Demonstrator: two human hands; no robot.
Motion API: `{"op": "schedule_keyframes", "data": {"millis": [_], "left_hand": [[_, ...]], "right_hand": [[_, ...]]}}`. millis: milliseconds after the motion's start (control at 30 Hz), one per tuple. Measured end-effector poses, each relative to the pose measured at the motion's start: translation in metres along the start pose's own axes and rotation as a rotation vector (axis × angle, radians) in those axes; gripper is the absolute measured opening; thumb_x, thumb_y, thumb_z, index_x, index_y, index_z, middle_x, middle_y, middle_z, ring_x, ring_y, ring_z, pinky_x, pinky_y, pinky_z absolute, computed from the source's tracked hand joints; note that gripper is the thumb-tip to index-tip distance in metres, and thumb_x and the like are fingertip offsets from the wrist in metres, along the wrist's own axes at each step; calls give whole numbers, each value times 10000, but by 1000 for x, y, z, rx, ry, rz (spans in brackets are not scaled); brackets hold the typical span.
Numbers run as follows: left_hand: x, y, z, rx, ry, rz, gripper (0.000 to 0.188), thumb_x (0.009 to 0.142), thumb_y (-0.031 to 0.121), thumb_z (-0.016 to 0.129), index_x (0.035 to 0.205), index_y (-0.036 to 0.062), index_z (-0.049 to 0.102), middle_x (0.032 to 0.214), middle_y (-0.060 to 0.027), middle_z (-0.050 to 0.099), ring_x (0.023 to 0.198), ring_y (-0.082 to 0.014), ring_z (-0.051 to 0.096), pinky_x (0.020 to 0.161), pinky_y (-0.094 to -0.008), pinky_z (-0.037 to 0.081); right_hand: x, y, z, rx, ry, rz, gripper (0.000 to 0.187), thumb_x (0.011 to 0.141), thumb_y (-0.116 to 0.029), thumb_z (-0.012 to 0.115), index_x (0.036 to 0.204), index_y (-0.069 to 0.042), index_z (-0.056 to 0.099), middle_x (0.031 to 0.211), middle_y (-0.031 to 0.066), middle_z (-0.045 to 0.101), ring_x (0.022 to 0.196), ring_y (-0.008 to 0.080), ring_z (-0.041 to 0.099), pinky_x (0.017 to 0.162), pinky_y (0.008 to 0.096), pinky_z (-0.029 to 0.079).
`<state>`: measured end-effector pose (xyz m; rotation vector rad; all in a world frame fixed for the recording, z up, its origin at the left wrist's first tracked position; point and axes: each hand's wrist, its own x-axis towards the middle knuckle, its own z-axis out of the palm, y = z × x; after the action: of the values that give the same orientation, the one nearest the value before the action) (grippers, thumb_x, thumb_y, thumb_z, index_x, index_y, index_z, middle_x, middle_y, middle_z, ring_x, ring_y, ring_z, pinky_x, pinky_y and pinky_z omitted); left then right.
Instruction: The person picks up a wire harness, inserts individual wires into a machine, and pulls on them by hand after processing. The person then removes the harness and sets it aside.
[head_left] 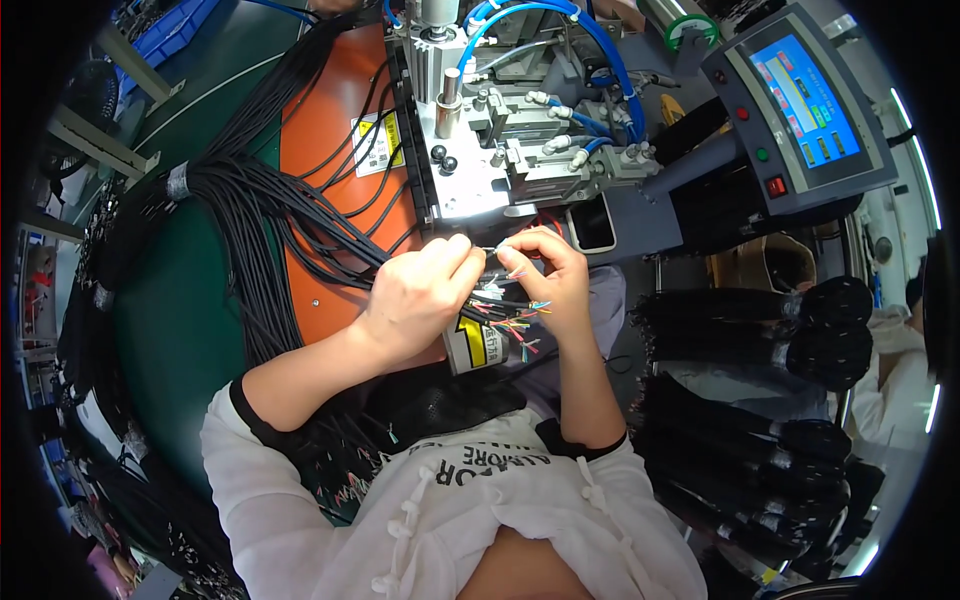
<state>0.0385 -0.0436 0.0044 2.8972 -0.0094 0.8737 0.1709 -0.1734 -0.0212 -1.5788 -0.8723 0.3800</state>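
Note:
My left hand [412, 298] is closed, its thumb and fingers pinching the end of a thin black cable. My right hand [556, 278] meets it just in front of the machine, thumb and forefinger pinched on the fine wires [491, 250] at that cable's tip. Several other stripped cable ends with coloured wires [515, 318] fan out below my fingers. They belong to a large bundle of black cables [250, 205] that runs in from the left and passes under my left hand. How many cables my left palm covers is hidden.
A metal machine [500, 130] with blue air tubes stands right ahead. At its right, a control panel [805, 95] has a lit screen and buttons. An orange plate [320, 300] lies on the green table [165, 330]. Tied black cable bundles [760, 470] hang at the right.

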Motion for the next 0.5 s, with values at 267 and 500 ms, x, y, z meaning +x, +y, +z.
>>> {"op": "schedule_keyframes", "data": {"millis": [267, 500], "left_hand": [[1, -2, 0, 0, -4, 3, 192, 722, 96, 605, 907, 45, 591, 786, -34, 497, 665, -135, 556, 527, -257, 465], [-1, 0, -1, -11, -9, 9, 206, 723, 95, 609, 922, 41, 598, 790, -34, 501, 659, -135, 556, 528, -259, 466]], "right_hand": [[1, 3, 3, 16, 13, 8, 82, 787, -62, 708, 826, 4, 677, 754, 54, 624, 696, 124, 575, 644, 255, 452], [-3, 4, 2, -26, -9, -26, 74, 803, -18, 685, 836, 29, 639, 788, 31, 585, 717, 83, 531, 649, 217, 425]]}}
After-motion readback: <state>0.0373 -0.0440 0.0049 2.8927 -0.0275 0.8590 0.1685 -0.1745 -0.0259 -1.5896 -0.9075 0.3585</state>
